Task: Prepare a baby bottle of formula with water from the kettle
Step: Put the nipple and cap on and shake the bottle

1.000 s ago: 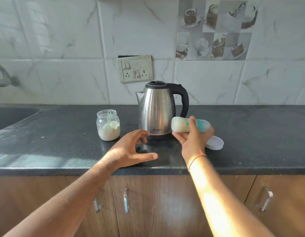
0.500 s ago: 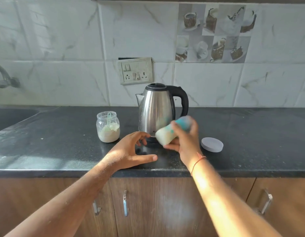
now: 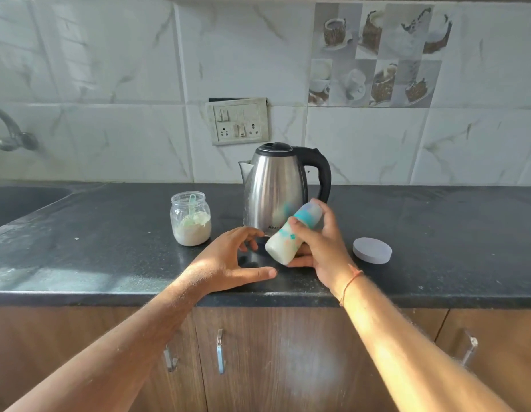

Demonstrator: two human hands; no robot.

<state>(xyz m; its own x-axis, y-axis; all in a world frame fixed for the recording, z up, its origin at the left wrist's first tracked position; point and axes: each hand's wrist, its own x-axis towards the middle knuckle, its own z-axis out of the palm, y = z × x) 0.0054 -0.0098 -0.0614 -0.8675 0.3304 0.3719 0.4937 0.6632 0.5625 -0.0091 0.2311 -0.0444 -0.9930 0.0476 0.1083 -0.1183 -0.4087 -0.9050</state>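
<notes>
Right hand (image 3: 319, 248) is gripping the baby bottle (image 3: 291, 234), fingers and thumb wrapped round its upper half, and the bottle is tilting hard, teal cap end pointing up toward 1 o'clock, base dipping toward 7 o'clock. It is carrying a milky white fill and is blurring slightly at the cap. An orange thread is sitting round that wrist.

Left hand (image 3: 228, 258) is resting on the dark countertop (image 3: 436, 233) at 9 o'clock from the bottle, holding nothing, thumb stretching out flat toward the right hand, fingers loosely bent with the tips down near the kettle's base. The 2 hands are sitting close, not touching as far as I can tell.

Directly behind the bottle, at 12 o'clock, the steel kettle (image 3: 273, 191) is standing upright, black lid on, black handle facing 3 o'clock, spout facing 9 o'clock. The bottle's cap end is overlapping the kettle's lower body in this view.

Out at 9 o'clock from the kettle, the glass jar (image 3: 190, 223) of white powder is standing open, a pale green scoop (image 3: 192, 205) leaning inside it. At 3 o'clock from the right hand, a round white lid (image 3: 372, 251) is lying flat on the counter, well apart from the jar.

Further out: a switch panel (image 3: 237, 121) on the tiled wall at 12 o'clock above the kettle, a tap (image 3: 8, 132) at the far left over the sink, wooden cabinet doors below the counter edge.
</notes>
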